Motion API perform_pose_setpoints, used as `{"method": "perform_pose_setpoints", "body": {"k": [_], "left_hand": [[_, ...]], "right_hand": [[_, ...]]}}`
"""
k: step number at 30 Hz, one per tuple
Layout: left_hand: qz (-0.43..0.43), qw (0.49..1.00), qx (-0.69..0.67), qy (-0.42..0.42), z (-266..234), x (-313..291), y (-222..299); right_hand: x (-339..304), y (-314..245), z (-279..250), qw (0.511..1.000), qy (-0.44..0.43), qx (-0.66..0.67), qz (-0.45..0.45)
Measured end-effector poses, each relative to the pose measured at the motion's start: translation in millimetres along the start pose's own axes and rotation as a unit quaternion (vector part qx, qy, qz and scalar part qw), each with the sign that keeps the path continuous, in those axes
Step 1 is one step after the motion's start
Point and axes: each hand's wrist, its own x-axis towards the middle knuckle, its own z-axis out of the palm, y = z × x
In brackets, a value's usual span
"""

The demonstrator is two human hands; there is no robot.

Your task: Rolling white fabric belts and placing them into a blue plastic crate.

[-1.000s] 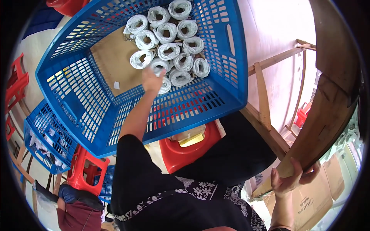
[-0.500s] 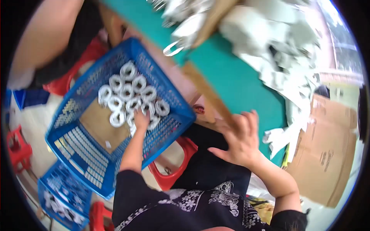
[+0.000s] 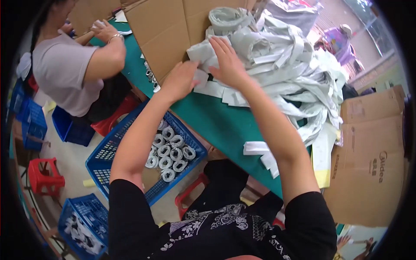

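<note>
My left hand is over the green table beside the upright cardboard. Its fingers are blurred, and a small pale piece shows at their tips. My right hand lies open, fingers stretched over a white folded strip at the near edge of a large heap of white strips. Below my left forearm stands a blue plastic basket holding several coiled white rolls on a brown sheet; the forearm hides part of it.
An upright cardboard sheet stands on the table; a co-worker sits beyond it at the left. Red stools and another blue basket of white pieces are on the floor. A large cardboard box stands at the right.
My left hand has left the rolls in the basket and come up over the table. My right hand has moved from the table edge to the strip heap. The view has shifted.
</note>
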Motion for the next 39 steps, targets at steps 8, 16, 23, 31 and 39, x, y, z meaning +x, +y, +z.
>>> {"method": "perform_pose_setpoints", "body": {"k": [8, 16, 23, 31, 39], "left_hand": [[0.015, 0.985, 0.091, -0.148, 0.1, -44.2, 15.2], [-0.193, 0.981, 0.01, 0.03, -63.3, -139.3, 63.8], [-0.544, 0.589, -0.471, 0.367, -63.4, -280.2, 101.0], [-0.494, 0.45, -0.723, 0.174, -34.2, -319.4, 150.5], [-0.426, 0.115, -0.87, 0.219, 9.4, -364.1, 179.9]], "right_hand": [[61.2, -6.9, -9.2, 0.769, -0.508, -0.357, -0.151], [-2.4, 18.8, -28.8, 0.905, -0.357, -0.229, 0.019], [-45.7, -149.8, -43.6, 0.807, -0.3, 0.39, 0.327], [-167.6, -218.4, 33.0, 0.859, -0.356, 0.339, 0.144], [-202.2, -223.9, 37.3, 0.713, -0.53, 0.368, 0.275]]}}
